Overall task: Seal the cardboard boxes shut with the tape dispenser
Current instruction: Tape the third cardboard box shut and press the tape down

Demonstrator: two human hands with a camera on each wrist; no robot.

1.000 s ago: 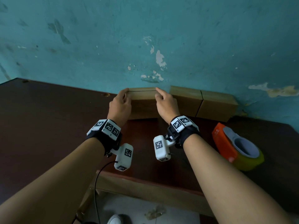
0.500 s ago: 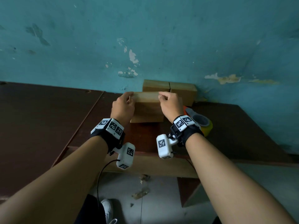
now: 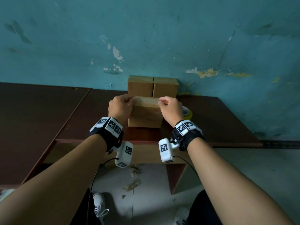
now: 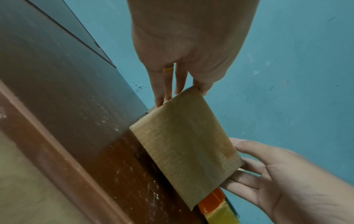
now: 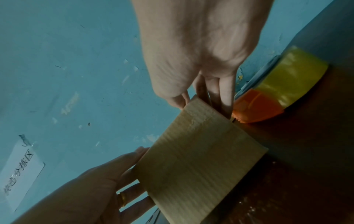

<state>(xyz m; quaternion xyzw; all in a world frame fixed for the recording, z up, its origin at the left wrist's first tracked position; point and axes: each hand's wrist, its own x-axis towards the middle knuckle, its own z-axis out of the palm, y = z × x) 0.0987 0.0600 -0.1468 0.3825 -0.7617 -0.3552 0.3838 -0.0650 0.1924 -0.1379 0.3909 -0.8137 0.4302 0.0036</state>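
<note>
**A:** While both hands steady it, where does the near cardboard box point(image 3: 145, 113) stand?

**B:** On the dark desk point(image 3: 68, 120), close to its front edge, in front of two more boxes point(image 3: 153, 86) set side by side against the blue wall. The left hand point(image 3: 119, 109) grips its left end and the right hand point(image 3: 171, 110) its right end.

**A:** How do the fingers lie?

**B:** In the wrist views, the left fingers point(image 4: 165, 89) lie pressed together down the left side panel with the thumb over the top edge. The right fingers point(image 5: 220, 97) do the same on the right side. Each hand thus pinches an upper corner between thumb and fingers.

**A:** And the tape dispenser point(image 5: 277, 92)?

**B:** It lies on the desk just to the right of the box, orange body with a yellowish roll, behind the right hand. Neither hand touches it.

**A:** What is the step, and how is it done well?

**B:** Probably squaring the box and closing its top before taping. Whether the flaps meet flush cannot be told from these views. Good practice would be to settle the box flat with its seam facing up, then keep the left hand pressing the flaps down while the right, being nearest, fetches the dispenser.

**A:** The main risk?

**B:** A light box is likely to slide or tip once one hand lets go.
</note>
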